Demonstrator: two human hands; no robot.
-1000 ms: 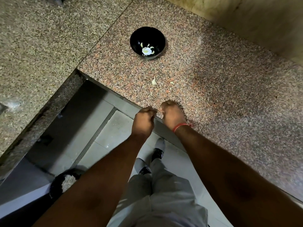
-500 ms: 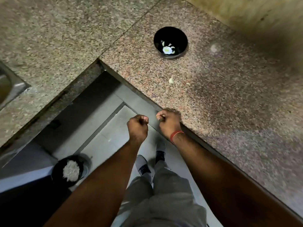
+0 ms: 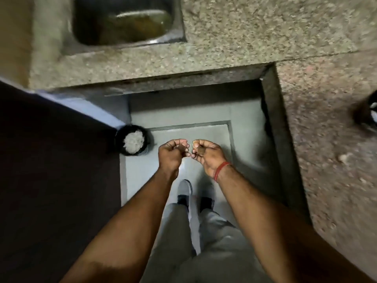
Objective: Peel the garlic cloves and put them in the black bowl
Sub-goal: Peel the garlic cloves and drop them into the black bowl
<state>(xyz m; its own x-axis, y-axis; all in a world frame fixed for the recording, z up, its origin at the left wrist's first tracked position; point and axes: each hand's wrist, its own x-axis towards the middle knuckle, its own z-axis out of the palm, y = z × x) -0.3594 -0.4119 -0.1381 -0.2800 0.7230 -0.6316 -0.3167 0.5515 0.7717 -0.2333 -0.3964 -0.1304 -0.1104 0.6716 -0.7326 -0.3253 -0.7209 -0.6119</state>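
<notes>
My left hand (image 3: 173, 152) and my right hand (image 3: 206, 155) hover side by side above the grey floor, fingertips nearly touching. Both have their fingers curled in towards the palm. I cannot tell whether either one encloses garlic or skin. The right wrist wears a red thread. The black bowl (image 3: 367, 114) is a blurred shape at the right edge, on the granite counter (image 3: 326, 139), far from both hands. A small pale scrap (image 3: 344, 157) lies on the counter below it.
A round black bin (image 3: 133, 142) with pale scraps in it stands on the floor just left of my left hand. A steel sink (image 3: 124, 21) is set into the counter ahead. The counter wraps round the front and right. My legs and shoes are below.
The view has swung left, so the bowl slid to the right edge and the sink came in. Both hands left the counter edge and now hang over the floor beside the bin.
</notes>
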